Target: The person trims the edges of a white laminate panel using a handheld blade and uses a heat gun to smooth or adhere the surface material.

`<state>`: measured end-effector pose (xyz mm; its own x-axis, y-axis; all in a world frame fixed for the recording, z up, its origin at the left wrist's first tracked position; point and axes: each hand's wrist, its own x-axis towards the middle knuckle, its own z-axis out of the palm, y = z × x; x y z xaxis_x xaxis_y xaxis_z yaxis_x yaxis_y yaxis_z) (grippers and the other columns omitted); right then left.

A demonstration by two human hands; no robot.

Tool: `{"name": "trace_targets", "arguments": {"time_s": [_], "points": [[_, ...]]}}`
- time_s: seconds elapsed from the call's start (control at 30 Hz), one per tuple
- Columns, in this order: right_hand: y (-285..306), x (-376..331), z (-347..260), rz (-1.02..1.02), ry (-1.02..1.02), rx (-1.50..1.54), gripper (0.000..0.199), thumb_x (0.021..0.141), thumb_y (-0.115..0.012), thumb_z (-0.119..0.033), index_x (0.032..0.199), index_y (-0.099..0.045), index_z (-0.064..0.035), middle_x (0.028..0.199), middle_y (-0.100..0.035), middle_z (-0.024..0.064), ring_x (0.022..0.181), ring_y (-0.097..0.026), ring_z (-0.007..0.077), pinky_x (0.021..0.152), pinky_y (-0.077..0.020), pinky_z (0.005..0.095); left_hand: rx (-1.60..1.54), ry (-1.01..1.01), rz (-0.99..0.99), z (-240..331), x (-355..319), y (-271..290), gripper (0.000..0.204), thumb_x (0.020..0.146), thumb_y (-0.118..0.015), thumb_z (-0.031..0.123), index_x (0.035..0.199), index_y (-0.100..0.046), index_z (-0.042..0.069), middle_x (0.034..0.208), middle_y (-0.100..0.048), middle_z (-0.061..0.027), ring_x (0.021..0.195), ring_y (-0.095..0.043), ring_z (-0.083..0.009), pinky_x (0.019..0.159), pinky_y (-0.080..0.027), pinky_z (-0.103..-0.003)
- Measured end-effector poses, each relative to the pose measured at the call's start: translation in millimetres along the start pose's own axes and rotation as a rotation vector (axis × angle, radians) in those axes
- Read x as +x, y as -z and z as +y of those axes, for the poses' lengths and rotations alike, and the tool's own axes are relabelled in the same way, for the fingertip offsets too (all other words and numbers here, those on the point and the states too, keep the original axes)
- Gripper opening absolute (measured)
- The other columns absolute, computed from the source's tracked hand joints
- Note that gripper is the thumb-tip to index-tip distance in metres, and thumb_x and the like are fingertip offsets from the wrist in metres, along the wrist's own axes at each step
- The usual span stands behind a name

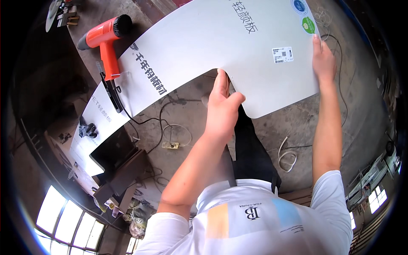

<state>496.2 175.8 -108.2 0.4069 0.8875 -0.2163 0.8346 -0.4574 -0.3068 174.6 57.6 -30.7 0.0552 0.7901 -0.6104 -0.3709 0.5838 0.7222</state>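
Observation:
A large white board (272, 89) with a curved cut-out and printed stickers stretches in front of me, one arm sweeping to the left. My left hand (224, 106) is at the inner corner of the cut-out. Its fingers run up along the edge, while the thumb lies over the board's face. On the far right edge, my right hand (325, 63) grips the board with its thumb on top; the other fingers are mostly hidden. A red heat gun (108, 46) with a black nozzle cap lies across the board's left arm, its black cord trailing down.
A dark box-like piece (112, 148) stands under the board's left end, beside a dark crumpled item (88, 128). On the concrete floor lie a power strip (171, 145), black cables and a white cord loop (287, 159). Metal tools (67, 18) sit at the upper left.

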Motion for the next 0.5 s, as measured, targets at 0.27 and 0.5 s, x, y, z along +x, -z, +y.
{"name": "trace_targets", "arguments": {"time_s": [0.27,0.5], "points": [[-2,-2,-2,0.021,0.004,0.027,0.072,0.107,-0.038,-0.072,0.124,-0.076,-0.0138,0.119,-0.078,0.0184,0.117,-0.071,0.0394,0.101,-0.0524,0.0463,-0.044,0.069,0.011,-20,-9,30,0.087,0.095,-0.058,0.001,0.171,-0.015,-0.004,0.181,-0.015,-0.0183,0.166,-0.020,-0.0276,0.130,-0.023,-0.038],[-2,-2,0,-0.006,0.006,0.059,0.070,0.107,-0.039,-0.070,0.131,-0.075,-0.0150,0.121,-0.078,0.0180,0.118,-0.071,0.0382,0.101,-0.0524,0.0452,-0.271,0.046,-0.004,11,11,-1,0.069,0.090,-0.058,0.001,0.156,-0.040,-0.008,0.155,-0.052,-0.0167,0.142,-0.048,-0.0244,0.126,-0.028,-0.036]]}}
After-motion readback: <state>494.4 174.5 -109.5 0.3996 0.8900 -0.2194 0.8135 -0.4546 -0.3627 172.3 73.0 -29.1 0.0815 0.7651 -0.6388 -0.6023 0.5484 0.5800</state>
